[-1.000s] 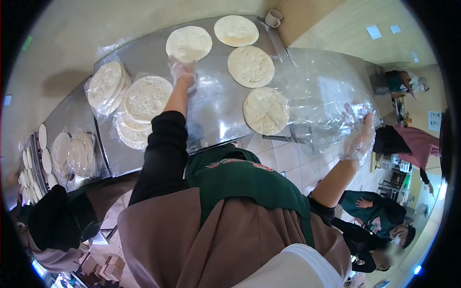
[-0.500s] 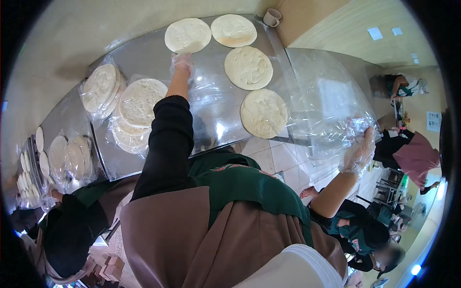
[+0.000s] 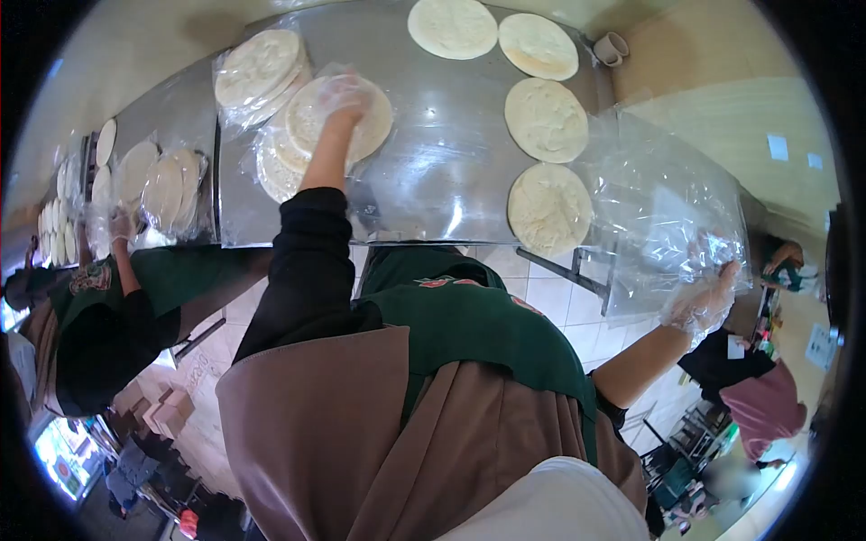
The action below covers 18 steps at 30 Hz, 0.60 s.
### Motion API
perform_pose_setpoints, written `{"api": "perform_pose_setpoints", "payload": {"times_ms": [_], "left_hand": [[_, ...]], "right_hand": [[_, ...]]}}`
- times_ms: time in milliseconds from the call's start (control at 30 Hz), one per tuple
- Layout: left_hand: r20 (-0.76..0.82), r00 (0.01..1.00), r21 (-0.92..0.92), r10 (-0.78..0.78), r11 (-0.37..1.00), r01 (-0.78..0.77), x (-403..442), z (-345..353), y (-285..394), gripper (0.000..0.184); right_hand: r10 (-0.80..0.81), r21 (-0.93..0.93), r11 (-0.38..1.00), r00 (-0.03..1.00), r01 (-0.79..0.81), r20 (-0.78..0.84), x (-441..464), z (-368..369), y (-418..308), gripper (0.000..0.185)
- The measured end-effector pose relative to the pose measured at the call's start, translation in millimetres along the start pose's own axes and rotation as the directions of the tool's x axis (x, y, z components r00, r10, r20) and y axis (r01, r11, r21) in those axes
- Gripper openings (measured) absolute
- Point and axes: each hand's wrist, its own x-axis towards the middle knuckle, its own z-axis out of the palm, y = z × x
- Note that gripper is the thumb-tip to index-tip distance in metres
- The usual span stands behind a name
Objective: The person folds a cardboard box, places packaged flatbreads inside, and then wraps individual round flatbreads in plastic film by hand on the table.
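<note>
Closest in view, a brown garment (image 3: 316, 433) and a green apron (image 3: 492, 338) covered the person's front. The right hand (image 3: 704, 302), in a clear glove, was closed on the outer end of a large clear plastic bag (image 3: 663, 207), which spread over the right end of the metal table (image 3: 424, 194) and hung past its near edge. Four loose flatbreads (image 3: 550, 208) lay flat on the table: one by the near edge, just beside the bag, a second just beyond it, and two more along the far side. The left hand (image 3: 345, 97), also gloved and somewhat blurred, was over the top of a stack of flatbreads (image 3: 370, 122), partly in clear plastic; whether its fingers gripped the top one could not be told. Just beyond that stack lay a bagged pile of flatbreads (image 3: 260, 70). At the far right corner a mug (image 3: 611, 49) stood near the wall. Off to the left, a second table (image 3: 185, 117) held more bagged flatbreads (image 3: 167, 191), and a co-worker's gloved hand (image 3: 121, 225) was near them.
</note>
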Motion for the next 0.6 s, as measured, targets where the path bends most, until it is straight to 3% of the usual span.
{"api": "perform_pose_setpoints", "payload": {"times_ms": [67, 133, 167, 233, 267, 367, 467, 500, 533, 567, 600], "left_hand": [[-0.081, 0.996, 0.099, -0.046, 0.994, 0.054, -1, 12, -49, 0.067], [-0.146, 0.980, -0.010, -0.134, 0.991, 0.134, -32, -23, -72, 0.071], [-0.137, 0.981, -0.003, -0.138, 0.990, 0.139, -40, -35, -72, 0.071], [0.015, 0.982, -0.229, -0.187, 0.956, 0.186, -55, -57, -67, 0.075], [0.017, 0.982, -0.226, -0.189, 0.956, 0.188, -53, -54, -71, 0.075], [0.113, 0.957, -0.113, -0.267, 0.954, 0.279, -32, -22, -85, 0.079], [0.148, 0.968, -0.081, -0.202, 0.973, 0.216, -20, -8, -102, 0.076], [0.219, 0.970, -0.369, -0.108, 0.911, 0.184, -25, -18, -101, 0.076], [0.258, 0.966, -0.625, 0.004, 0.763, 0.164, -31, -30, -100, 0.077], [0.259, 0.966, -0.623, 0.004, 0.765, 0.164, -38, -44, -98, 0.077], [0.298, 0.950, -0.764, 0.092, 0.620, 0.179, -47, -58, -95, 0.074]], "right_hand": [[-0.035, -0.078, 0.996, 0.999, 0.032, -0.027, -11, 21, -7, 0.042], [-0.087, -0.212, 0.974, 0.995, 0.076, -0.047, -11, 35, 2, 0.042], [-0.076, -0.217, 0.974, 0.996, 0.065, -0.043, -8, 41, 8, 0.042], [-0.060, -0.348, 0.937, 0.998, 0.044, -0.036, -10, 49, 10, 0.043], [-0.057, -0.349, 0.936, 0.998, 0.041, -0.034, -10, 54, 14, 0.043], [-0.038, -0.117, 0.992, 0.995, 0.049, 0.088, -11, 63, 20, 0.046], [-0.014, -0.167, 0.985, 0.994, 0.033, 0.111, -23, 78, 17, 0.047], [-0.014, -0.215, 0.976, 0.990, 0.044, 0.141, -26, 81, 17, 0.048], [-0.012, -0.214, 0.976, 0.990, 0.043, 0.142, -30, 85, 17, 0.048], [-0.016, -0.274, 0.961, 0.996, 0.041, 0.093, -34, 88, 18, 0.051], [-0.021, -0.335, 0.942, 0.999, 0.034, 0.043, -37, 91, 20, 0.054]]}}
